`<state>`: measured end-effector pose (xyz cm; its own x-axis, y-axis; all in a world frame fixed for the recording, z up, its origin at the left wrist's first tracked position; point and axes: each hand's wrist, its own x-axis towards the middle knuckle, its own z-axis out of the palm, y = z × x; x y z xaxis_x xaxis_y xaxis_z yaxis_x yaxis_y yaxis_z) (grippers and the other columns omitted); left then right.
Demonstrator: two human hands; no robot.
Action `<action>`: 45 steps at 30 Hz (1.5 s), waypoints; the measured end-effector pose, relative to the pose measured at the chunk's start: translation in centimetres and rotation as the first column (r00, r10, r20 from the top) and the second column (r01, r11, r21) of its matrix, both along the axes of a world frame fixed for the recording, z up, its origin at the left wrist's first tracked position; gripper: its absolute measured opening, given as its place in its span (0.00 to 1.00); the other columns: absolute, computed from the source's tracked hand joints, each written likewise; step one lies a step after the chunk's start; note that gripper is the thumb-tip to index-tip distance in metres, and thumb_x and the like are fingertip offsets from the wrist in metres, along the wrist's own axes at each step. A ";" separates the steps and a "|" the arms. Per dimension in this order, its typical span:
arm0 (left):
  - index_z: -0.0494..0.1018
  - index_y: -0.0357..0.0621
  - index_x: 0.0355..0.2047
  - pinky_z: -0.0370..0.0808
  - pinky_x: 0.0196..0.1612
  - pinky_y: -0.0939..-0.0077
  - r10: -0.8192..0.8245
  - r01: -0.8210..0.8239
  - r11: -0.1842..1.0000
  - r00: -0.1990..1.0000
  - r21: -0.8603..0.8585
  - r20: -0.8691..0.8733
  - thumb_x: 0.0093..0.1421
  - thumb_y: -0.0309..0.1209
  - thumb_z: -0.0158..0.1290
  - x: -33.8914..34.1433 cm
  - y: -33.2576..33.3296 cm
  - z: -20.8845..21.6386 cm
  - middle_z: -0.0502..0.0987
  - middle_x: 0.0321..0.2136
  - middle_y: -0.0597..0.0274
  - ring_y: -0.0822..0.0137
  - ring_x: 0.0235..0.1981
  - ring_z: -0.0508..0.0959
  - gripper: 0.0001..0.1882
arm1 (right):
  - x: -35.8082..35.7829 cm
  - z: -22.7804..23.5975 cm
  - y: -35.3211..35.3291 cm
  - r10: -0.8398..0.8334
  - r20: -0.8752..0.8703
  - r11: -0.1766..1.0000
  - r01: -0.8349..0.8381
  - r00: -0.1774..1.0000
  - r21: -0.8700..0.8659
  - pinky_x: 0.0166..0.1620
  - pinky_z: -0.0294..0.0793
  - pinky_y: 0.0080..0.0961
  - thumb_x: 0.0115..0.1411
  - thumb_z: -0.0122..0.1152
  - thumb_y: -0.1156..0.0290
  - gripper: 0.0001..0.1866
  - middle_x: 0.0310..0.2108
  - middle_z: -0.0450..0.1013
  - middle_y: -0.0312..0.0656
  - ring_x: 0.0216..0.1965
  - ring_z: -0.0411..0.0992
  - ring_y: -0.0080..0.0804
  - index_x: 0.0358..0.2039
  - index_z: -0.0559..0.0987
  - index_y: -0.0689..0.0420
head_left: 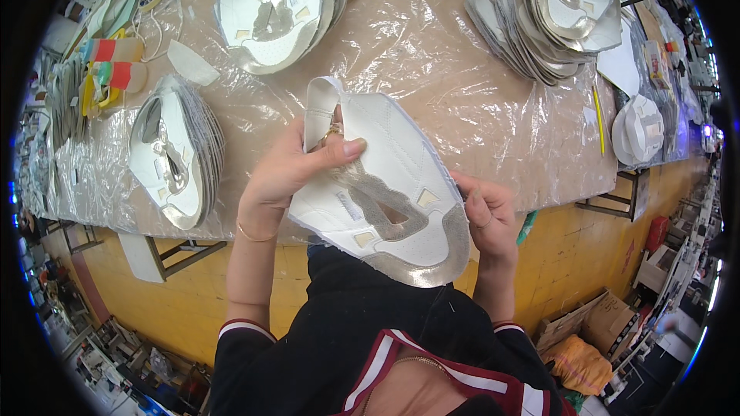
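A white shoe upper (389,135) with shiny silver-gold trim is held up before my body, above the table's near edge. My left hand (289,166) is closed on its upper left part, thumb on the front face and fingers passing behind and into the opening. On the opposite side my right hand (489,216) is closed at the upper's right edge, with finger and thumb bent together there. A small dark spot shows at those fingertips, too small to make out. The toe end of the upper points down toward my dark shirt.
Plastic film covers the brown table (416,62). Stacks of similar uppers stand at the left (173,154), the back (281,11) and the back right (551,15). A yellow pencil-like stick (599,122) lies at right, near a small white stack (638,131). Red-and-yellow items (116,65) lie at left.
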<state>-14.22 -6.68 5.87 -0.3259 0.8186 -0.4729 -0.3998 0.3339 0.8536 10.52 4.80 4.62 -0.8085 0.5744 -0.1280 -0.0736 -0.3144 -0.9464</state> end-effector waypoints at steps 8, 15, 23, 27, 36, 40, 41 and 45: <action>0.69 0.38 0.43 0.70 0.41 0.80 0.024 -0.025 0.999 0.999 0.034 0.037 0.53 0.35 0.65 0.5 0.3 -0.1 0.73 0.33 0.67 0.76 0.35 0.73 0.23 | -0.3 -0.1 0.1 -0.200 0.045 0.948 0.182 0.979 0.262 0.39 0.71 0.20 0.61 0.62 0.66 0.17 0.33 0.77 0.41 0.33 0.71 0.22 0.46 0.79 0.65; 0.68 0.39 0.41 0.70 0.40 0.80 0.091 -0.091 0.996 0.996 -0.001 -0.003 0.53 0.36 0.65 0.4 0.4 0.0 0.73 0.31 0.67 0.77 0.34 0.72 0.22 | 0.1 3.2 1.2 -0.370 0.233 0.328 -0.108 0.900 0.939 0.39 0.60 0.28 0.55 0.66 0.69 0.15 0.28 0.74 0.35 0.28 0.70 0.28 0.44 0.81 0.56; 0.68 0.40 0.40 0.70 0.38 0.82 0.103 -0.103 0.994 0.995 0.020 0.011 0.56 0.34 0.63 1.0 0.3 -0.4 0.72 0.29 0.69 0.79 0.32 0.71 0.18 | -0.3 1.8 0.9 -0.493 0.163 0.183 -0.082 0.854 0.980 0.37 0.58 0.27 0.55 0.65 0.69 0.13 0.28 0.76 0.34 0.28 0.70 0.28 0.42 0.82 0.54; 0.69 0.39 0.41 0.70 0.38 0.82 0.078 -0.079 0.996 0.996 0.036 0.043 0.57 0.34 0.61 0.7 0.4 -0.5 0.73 0.30 0.68 0.79 0.33 0.72 0.17 | 0.0 0.5 0.5 -0.503 0.177 0.396 0.044 0.846 0.917 0.36 0.61 0.25 0.57 0.63 0.73 0.12 0.28 0.76 0.36 0.26 0.70 0.28 0.42 0.82 0.57; 0.71 0.38 0.43 0.74 0.42 0.80 0.117 -0.121 0.992 0.988 0.042 0.103 0.59 0.34 0.59 1.4 0.9 -0.4 0.77 0.32 0.62 0.74 0.34 0.76 0.16 | 0.6 1.9 0.5 -0.556 0.079 0.422 0.199 0.827 0.885 0.34 0.66 0.22 0.58 0.62 0.75 0.14 0.30 0.76 0.38 0.29 0.71 0.27 0.45 0.80 0.61; 0.70 0.36 0.43 0.74 0.42 0.80 0.080 -0.081 0.996 0.996 0.027 0.040 0.60 0.33 0.57 1.8 1.3 -0.5 0.77 0.31 0.62 0.75 0.34 0.77 0.15 | -0.9 2.3 -0.4 -0.448 0.168 0.320 -0.018 0.878 0.947 0.37 0.64 0.26 0.54 0.66 0.72 0.20 0.30 0.76 0.36 0.29 0.70 0.30 0.48 0.80 0.57; 0.70 0.36 0.43 0.74 0.42 0.80 0.083 -0.084 0.996 0.996 0.027 0.041 0.60 0.33 0.57 1.8 1.3 -0.5 0.77 0.31 0.62 0.75 0.34 0.77 0.16 | -1.3 2.1 -0.6 -0.417 0.181 0.332 -0.037 0.891 0.943 0.37 0.63 0.26 0.54 0.66 0.71 0.20 0.30 0.76 0.36 0.29 0.69 0.30 0.48 0.80 0.57; 0.69 0.35 0.44 0.74 0.41 0.81 0.084 -0.086 0.995 0.995 0.044 0.049 0.61 0.32 0.57 1.9 1.1 -0.9 0.77 0.29 0.62 0.75 0.33 0.77 0.16 | -2.2 1.3 -1.3 -0.410 0.234 0.353 -0.082 0.882 0.932 0.37 0.61 0.25 0.54 0.66 0.68 0.20 0.34 0.74 0.37 0.27 0.67 0.28 0.49 0.80 0.56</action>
<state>-12.34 -5.63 5.01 -0.3731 0.8101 -0.4522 -0.4652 0.2584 0.8467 8.32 3.48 5.94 -0.7005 0.6423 0.3109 0.4010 0.7147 -0.5731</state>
